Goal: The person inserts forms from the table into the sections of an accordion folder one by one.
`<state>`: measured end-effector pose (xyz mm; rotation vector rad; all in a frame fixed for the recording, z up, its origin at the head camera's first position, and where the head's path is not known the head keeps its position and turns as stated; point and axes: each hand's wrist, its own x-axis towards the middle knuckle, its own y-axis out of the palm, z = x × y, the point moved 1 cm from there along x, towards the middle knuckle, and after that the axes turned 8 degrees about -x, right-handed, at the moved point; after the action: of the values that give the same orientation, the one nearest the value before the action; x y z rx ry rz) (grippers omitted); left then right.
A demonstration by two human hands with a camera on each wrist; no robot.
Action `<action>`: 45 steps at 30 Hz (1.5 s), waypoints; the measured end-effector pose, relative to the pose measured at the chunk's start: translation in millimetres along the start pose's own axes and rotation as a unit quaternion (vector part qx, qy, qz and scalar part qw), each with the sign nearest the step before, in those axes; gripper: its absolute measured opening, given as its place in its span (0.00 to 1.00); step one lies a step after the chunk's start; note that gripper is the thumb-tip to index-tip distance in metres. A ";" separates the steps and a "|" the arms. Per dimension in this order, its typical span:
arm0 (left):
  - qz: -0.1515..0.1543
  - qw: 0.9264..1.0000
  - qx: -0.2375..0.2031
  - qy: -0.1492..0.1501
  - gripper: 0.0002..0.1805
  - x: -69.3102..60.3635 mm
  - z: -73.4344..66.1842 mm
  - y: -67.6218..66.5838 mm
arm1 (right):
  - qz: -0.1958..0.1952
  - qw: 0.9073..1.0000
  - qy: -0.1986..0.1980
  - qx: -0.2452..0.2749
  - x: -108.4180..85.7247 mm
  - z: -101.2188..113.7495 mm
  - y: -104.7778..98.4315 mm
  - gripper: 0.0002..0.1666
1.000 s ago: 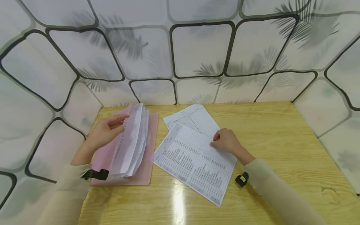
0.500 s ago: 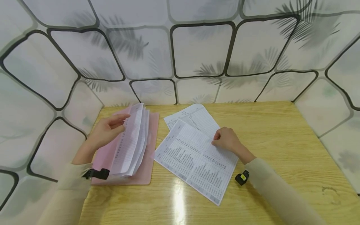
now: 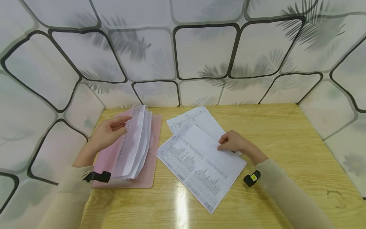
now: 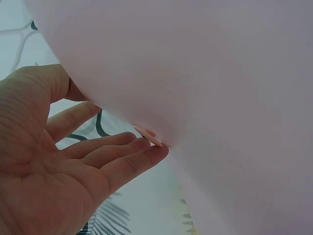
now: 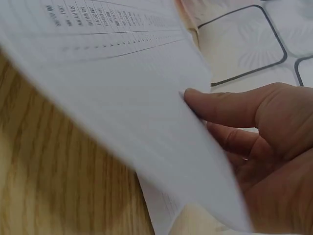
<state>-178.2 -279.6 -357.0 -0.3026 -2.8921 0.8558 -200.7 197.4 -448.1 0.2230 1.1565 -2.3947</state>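
In the head view, the left hand (image 3: 106,133) touches the raised pink translucent cover of a folder (image 3: 154,152) on the left. Its fingers are fairly straight; in the left wrist view the fingertips (image 4: 159,152) meet the edge of the cover (image 4: 220,98), beside a small orange tab (image 4: 148,136). Several printed pages (image 3: 140,149) stand tilted inside the folder. The right hand (image 3: 235,143) pinches the right edge of a printed sheet (image 3: 200,171), lifted and bowed in the right wrist view, with the thumb on its face. Another printed sheet (image 3: 204,119) lies partly beneath it.
Everything rests on a wood-grain table (image 3: 286,136). A patterned wall covering (image 3: 206,51) rises behind the table and along both sides. A black camera is strapped to the left wrist (image 3: 98,176) and another device (image 3: 252,178) sits at the right wrist.
The right hand has moved slightly right and toward the person, lifting the right edge of the top sheet and shifting it. The left hand and the folder have stayed in place.
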 end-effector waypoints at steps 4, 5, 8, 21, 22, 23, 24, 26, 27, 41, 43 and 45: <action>-0.009 1.000 -0.006 0.010 0.26 -0.6 0.5 -1.0 | 0.007 0.998 0.005 0.062 0.5 -3.9 -1.8 0.21; -0.011 1.000 -0.010 0.015 0.26 -0.8 0.2 -1.2 | 0.004 0.997 0.008 0.074 0.6 -4.2 -2.2 0.23; -0.018 0.999 -0.013 0.028 0.25 -0.5 1.9 -2.0 | 0.001 0.992 0.032 0.123 1.6 -4.0 -3.2 0.30; -0.024 0.999 -0.018 0.028 0.25 -0.7 3.6 -2.2 | 0.068 0.970 0.047 0.227 4.9 -4.3 -0.6 0.31; -0.025 0.999 -0.017 0.027 0.25 -0.8 3.2 -2.3 | 0.068 0.969 0.043 0.232 5.0 -4.5 -0.9 0.31; -0.025 0.999 -0.017 0.025 0.25 -0.9 2.8 -2.4 | 0.067 0.968 0.042 0.239 5.2 -4.8 -1.0 0.31; -0.024 0.999 -0.019 0.024 0.25 -1.0 2.5 -2.5 | 0.068 0.965 0.042 0.248 5.5 -5.0 -1.1 0.31; -0.024 0.999 -0.019 0.022 0.25 -1.0 2.1 -2.6 | 0.073 0.961 0.037 0.263 5.5 -5.0 -1.2 0.32; -0.025 0.999 -0.018 0.021 0.25 -0.9 2.0 -2.6 | 0.075 0.960 0.035 0.269 5.7 -5.0 -1.2 0.33; -0.019 0.999 -0.036 0.033 0.24 0.2 3.2 -2.7 | 0.086 0.950 0.030 0.299 10.9 5.0 14.4 0.28; -0.019 0.999 -0.037 0.032 0.24 0.0 2.8 -2.8 | 0.087 0.952 0.027 0.293 11.5 6.8 16.8 0.27; -0.019 0.999 -0.039 0.031 0.24 -0.4 2.3 -2.9 | 0.087 0.953 0.026 0.289 12.3 8.5 18.9 0.27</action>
<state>-178.6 -283.3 -357.3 -0.2745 -2.8679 0.7172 -202.0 176.6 -460.1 0.5508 0.4018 -2.5153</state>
